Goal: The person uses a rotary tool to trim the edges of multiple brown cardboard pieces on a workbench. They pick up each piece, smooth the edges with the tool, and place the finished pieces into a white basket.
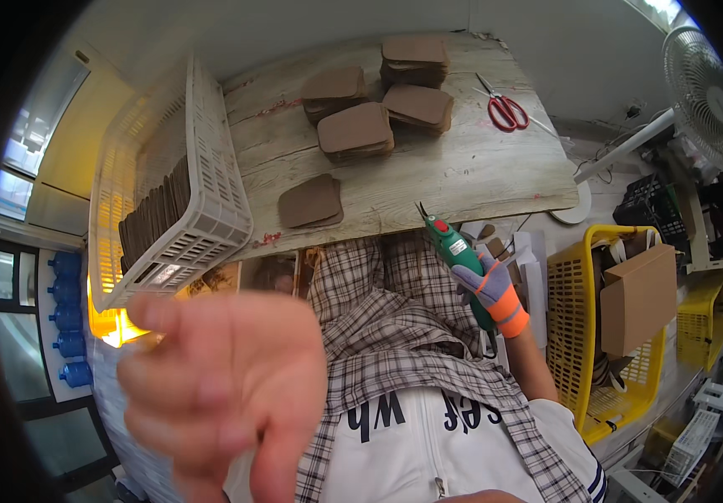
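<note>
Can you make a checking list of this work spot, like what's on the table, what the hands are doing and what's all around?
Surface: pale wooden table, worn, with red smudges.
Job's things: green electric cutter; brown pieces in stacks, one stack at the near edge.
Clutter: red scissors; white basket tilted on the table's left end, brown pieces inside.
Hands: right hand, gloved, grips the cutter; left hand bare, blurred, empty.
Cables: thin cords on the floor near the fan.
Surroundings: yellow basket with a cardboard box; blue water bottles.
</note>
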### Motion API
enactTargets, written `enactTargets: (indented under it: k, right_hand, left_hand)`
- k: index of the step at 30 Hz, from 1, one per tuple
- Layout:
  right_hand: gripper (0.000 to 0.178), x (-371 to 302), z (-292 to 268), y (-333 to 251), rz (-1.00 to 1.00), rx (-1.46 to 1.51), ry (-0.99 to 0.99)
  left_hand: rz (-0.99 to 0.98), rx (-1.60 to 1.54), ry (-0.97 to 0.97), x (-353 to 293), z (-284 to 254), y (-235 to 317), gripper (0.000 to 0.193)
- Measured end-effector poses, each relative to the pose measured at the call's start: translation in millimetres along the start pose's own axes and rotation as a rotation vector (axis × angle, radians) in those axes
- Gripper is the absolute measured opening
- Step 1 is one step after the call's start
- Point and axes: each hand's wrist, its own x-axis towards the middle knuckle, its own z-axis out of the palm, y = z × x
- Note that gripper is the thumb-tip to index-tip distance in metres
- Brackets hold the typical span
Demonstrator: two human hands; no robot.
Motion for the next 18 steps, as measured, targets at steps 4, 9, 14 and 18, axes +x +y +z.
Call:
enactTargets:
  k: [4,9,14,18]
  right_hand:
    - [0.037,-2.4,8.3,-5.7,0.037,-0.017,0.006]
    - [0.041,-1.5,2.5,8.5,0.008,-0.014,-0.028]
    - [0.043,-2.0,5.4,8.6,0.060,0.071,-0.024]
    - [0.044,-1.4,7.3,8.9,0.061,0.059,-0.022]
  left_hand:
    - [0.171,-0.162,0.058,35.3,12.2,31.9,0.041]
    - [0.253,-0.046,0.149,37.9,23.5,26.5,0.021]
    - [0.204,0.229,-0.024,37.7,16.9,31.6,0.022]
    - [0.177,0.196,-0.009,38.4,13.8,35.3,0.020]
